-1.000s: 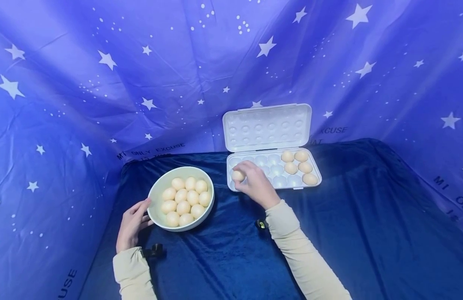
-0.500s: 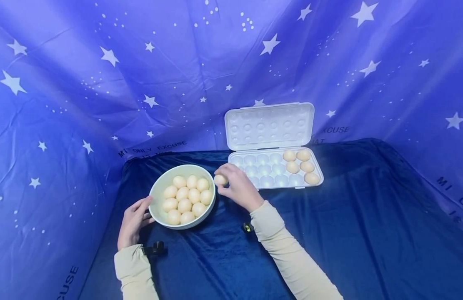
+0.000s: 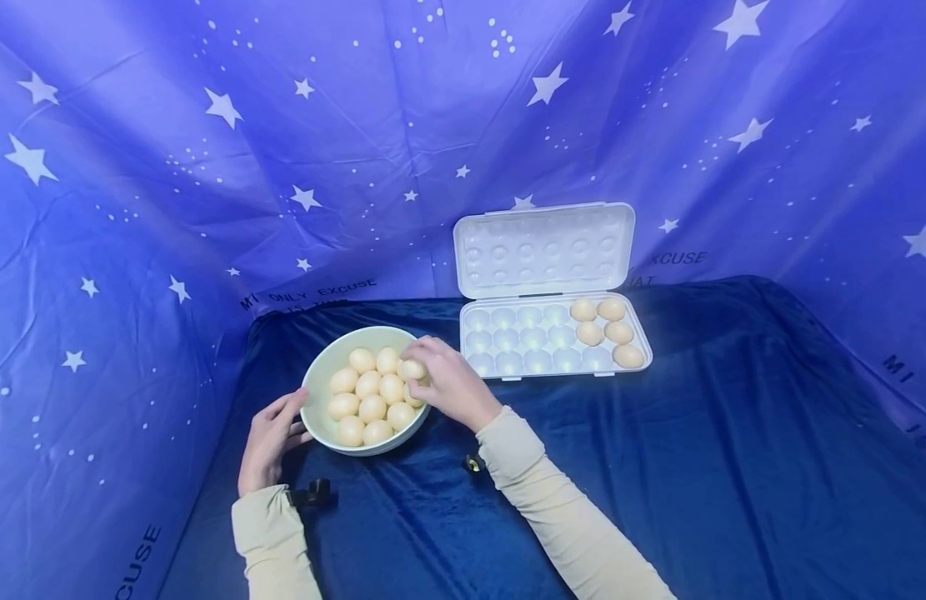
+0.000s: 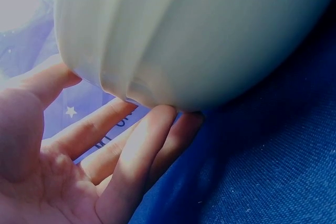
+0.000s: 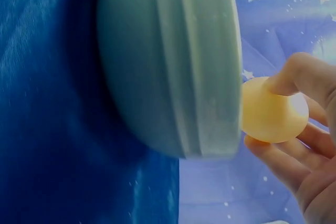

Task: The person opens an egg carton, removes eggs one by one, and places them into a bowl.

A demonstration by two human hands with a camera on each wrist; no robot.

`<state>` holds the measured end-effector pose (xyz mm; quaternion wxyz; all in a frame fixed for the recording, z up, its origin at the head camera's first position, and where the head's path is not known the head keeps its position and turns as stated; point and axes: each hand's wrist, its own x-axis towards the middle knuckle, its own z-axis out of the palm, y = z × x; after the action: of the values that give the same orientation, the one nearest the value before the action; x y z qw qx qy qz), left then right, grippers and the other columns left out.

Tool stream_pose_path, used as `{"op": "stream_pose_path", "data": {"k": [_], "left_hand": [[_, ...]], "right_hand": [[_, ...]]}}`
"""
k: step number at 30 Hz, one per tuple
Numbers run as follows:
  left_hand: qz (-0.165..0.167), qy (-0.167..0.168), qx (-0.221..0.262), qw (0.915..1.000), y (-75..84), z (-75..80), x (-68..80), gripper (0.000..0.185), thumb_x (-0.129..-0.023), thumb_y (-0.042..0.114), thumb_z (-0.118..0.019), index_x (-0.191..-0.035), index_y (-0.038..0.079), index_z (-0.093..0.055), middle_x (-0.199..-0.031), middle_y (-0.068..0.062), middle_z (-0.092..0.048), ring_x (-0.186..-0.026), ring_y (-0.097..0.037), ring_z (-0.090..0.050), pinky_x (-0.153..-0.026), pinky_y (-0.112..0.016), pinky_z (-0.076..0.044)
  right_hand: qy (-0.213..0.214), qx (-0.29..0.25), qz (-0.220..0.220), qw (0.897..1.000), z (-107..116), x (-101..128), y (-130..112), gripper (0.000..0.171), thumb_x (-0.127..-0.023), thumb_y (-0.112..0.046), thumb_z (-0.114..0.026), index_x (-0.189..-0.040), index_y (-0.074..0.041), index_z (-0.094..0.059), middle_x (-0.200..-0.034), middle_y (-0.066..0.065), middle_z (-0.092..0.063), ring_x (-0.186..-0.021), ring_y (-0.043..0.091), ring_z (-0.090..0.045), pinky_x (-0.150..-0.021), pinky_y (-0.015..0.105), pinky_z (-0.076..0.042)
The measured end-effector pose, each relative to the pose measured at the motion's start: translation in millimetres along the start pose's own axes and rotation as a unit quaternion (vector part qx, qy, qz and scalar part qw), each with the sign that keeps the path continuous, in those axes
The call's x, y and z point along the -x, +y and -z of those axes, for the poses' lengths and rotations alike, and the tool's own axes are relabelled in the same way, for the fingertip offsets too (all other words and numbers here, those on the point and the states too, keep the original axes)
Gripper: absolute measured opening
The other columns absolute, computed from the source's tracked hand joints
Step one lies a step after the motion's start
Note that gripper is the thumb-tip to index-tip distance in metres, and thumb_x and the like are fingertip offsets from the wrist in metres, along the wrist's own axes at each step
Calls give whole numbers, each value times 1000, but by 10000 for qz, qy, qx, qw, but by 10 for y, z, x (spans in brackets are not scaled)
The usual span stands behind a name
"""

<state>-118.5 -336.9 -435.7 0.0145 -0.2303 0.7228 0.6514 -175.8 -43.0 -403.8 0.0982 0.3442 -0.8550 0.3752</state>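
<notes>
A pale green bowl [image 3: 312, 392] holds several tan eggs [image 3: 372, 407]. My right hand [image 3: 440, 383] pinches one egg [image 3: 412, 369] over the bowl's right rim; the right wrist view shows that egg [image 5: 273, 111] between curled fingers beside the bowl wall [image 5: 173, 61]. My left hand [image 3: 271, 433] rests with straight fingers against the bowl's left side, its fingertips [image 4: 152, 129] touching the bowl's underside [image 4: 199, 35]. An open white egg tray [image 3: 553, 367] with several eggs [image 3: 608, 332] in its right cells sits to the right.
The tray's lid [image 3: 543, 250] stands open against the star-printed blue backdrop [image 3: 207, 167]. Dark blue velvet cloth [image 3: 695, 467] covers the table. The backdrop walls close in on the left, back and right.
My right hand carried an egg leftwards from the tray's left cells to above the bowl. The left hand stayed at the bowl's side.
</notes>
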Motion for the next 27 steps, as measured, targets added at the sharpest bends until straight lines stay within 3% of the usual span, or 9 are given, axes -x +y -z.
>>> {"op": "stream_pose_path", "data": {"k": [17, 27], "left_hand": [[-30, 4, -76, 10000, -8, -7, 16, 66, -95, 46, -64, -139, -3, -51, -94, 9, -66, -74, -5, -70, -69, -22, -62], [-87, 30, -34, 10000, -13, -16, 6, 64, -96, 45, -64, -136, -4, -51, -91, 11, -65, -73, -6, -71, -68, -23, -62]], "right_hand": [[-665, 500, 235, 9963, -336, -45, -79, 29, -93, -21, -71, -118, -7, -68, -119, 5, -65, -113, 18, -60, -103, 30, -51], [-832, 934, 167, 9920, -382, -45, -107, 32, -94, -25, -69, -121, -8, -67, -122, 5, -64, -114, 18, -60, -97, 32, -54]]}}
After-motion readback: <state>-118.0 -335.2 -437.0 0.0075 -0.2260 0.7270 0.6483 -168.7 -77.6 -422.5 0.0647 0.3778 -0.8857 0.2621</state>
